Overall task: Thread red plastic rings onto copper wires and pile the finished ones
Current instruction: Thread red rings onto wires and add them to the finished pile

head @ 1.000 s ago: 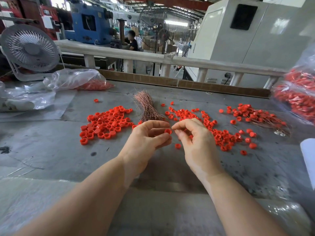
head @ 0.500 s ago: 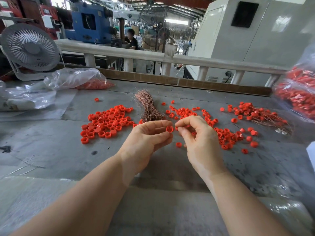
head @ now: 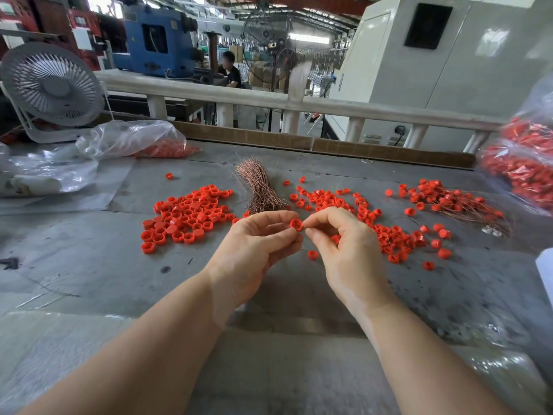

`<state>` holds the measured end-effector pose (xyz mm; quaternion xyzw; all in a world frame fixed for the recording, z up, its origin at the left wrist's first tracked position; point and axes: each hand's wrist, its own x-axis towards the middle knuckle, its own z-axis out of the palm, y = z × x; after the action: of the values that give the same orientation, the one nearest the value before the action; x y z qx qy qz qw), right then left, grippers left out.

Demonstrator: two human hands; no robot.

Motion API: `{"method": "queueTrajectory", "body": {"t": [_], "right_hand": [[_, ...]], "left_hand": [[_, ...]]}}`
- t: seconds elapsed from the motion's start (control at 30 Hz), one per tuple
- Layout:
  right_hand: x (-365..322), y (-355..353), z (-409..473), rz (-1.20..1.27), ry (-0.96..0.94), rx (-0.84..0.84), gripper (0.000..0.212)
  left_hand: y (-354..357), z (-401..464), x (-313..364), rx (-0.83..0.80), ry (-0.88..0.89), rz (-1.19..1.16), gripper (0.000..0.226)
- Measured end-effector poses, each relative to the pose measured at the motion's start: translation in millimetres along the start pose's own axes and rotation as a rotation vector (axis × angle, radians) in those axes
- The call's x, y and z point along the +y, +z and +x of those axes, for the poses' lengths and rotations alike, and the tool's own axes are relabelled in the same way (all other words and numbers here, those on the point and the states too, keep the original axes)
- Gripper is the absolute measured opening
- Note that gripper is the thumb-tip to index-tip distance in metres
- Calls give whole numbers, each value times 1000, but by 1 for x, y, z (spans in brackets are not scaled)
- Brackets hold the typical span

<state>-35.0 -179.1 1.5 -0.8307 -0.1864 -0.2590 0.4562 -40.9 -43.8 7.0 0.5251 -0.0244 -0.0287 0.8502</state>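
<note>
We find the left hand [head: 254, 250] pinching one red ring [head: 296, 224] between thumb and forefinger, above the table [head: 89, 265] and just in front of the wire bundle [head: 261, 190]. The right hand [head: 350, 253] has its fingertips curled at the ring; whether it holds a wire we cannot tell. Loose rings [head: 185, 215] lie left; the finished pile [head: 449, 200] lies far right.

Factory floor: blue machine [head: 155, 43], steel roof trusses [head: 299, 7], pedestal fan [head: 270, 40], grey worktop [head: 89, 265] holding bulk red rings [head: 185, 214].
</note>
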Motion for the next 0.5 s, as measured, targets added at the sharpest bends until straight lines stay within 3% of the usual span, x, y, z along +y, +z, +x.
{"method": "queueTrajectory", "body": {"t": [0.5], "right_hand": [[9,2,0,65,9,32,14]], "left_hand": [[3,-3,5,12,-70,-133,24]]}}
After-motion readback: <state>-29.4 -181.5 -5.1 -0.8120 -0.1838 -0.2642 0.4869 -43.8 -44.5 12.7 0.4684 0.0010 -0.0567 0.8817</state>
